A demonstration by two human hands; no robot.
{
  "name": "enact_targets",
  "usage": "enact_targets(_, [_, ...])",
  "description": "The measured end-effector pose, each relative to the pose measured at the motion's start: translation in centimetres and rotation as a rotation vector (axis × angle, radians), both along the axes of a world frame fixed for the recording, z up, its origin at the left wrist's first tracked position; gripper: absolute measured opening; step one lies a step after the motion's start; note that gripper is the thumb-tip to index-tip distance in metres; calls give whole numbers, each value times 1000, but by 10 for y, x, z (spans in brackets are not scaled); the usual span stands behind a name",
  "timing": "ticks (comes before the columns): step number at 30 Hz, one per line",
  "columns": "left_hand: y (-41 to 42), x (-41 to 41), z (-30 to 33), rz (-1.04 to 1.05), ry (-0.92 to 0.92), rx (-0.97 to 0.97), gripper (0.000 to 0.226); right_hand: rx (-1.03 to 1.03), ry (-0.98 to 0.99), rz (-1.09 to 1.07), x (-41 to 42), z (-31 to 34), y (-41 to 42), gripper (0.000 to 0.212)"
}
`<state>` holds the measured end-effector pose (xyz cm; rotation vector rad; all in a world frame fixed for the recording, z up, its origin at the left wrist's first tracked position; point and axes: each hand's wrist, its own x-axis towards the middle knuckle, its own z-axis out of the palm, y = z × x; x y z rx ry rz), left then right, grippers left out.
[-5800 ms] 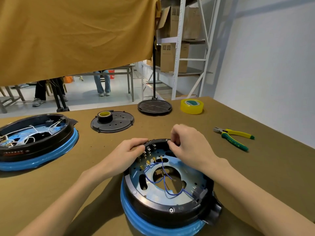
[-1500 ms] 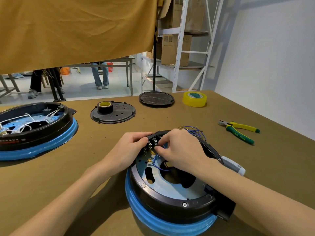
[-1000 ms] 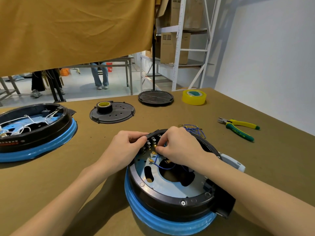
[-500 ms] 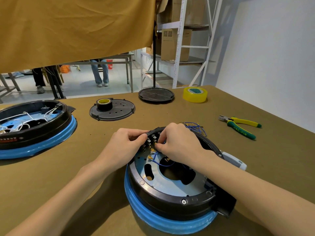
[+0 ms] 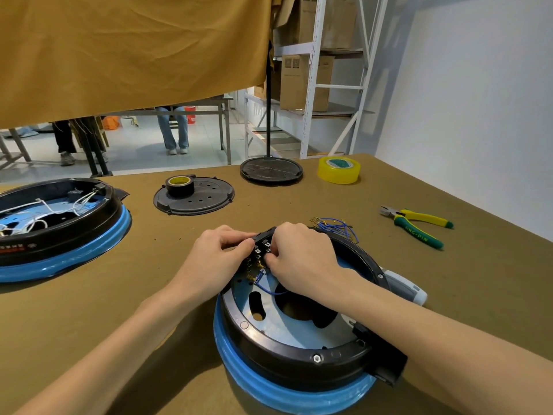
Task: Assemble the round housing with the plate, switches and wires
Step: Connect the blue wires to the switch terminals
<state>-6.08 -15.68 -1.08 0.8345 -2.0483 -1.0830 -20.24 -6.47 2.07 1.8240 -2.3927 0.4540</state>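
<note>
The round black housing (image 5: 299, 351) with a blue band sits in front of me, with a pale metal plate (image 5: 302, 327) inside. At its far left rim stands a block of black switches (image 5: 263, 244) with brass terminals. My left hand (image 5: 215, 259) grips the rim beside the switch block. My right hand (image 5: 302, 259) reaches over the housing and pinches a blue wire (image 5: 270, 290) at the terminals. A loose bundle of blue wires (image 5: 336, 227) lies just behind the housing.
A second black and blue housing (image 5: 57, 232) with white wires sits at the left. Behind lie a black cover plate (image 5: 206, 197) with a tape roll (image 5: 180, 184), a stand's round base (image 5: 270, 170), yellow tape (image 5: 338, 169), and green-yellow pliers (image 5: 416, 226) at the right.
Since 5.8 s ago several blue wires have left the housing and lie behind it. Over the last second both hands stay at the switch block, with small finger movements.
</note>
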Motion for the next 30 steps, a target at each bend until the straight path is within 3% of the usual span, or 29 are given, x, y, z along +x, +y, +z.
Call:
enact_targets(11, [4, 1, 0, 12, 29, 39, 23, -137, -113, 63, -10, -1, 19, 9])
enact_targets(18, [4, 1, -1, 1, 58, 71, 21, -48, -109, 123, -3, -3, 16, 23])
enact_targets(30, [4, 3, 2, -12, -16, 3, 25, 9, -299, 125, -13, 3, 17, 9])
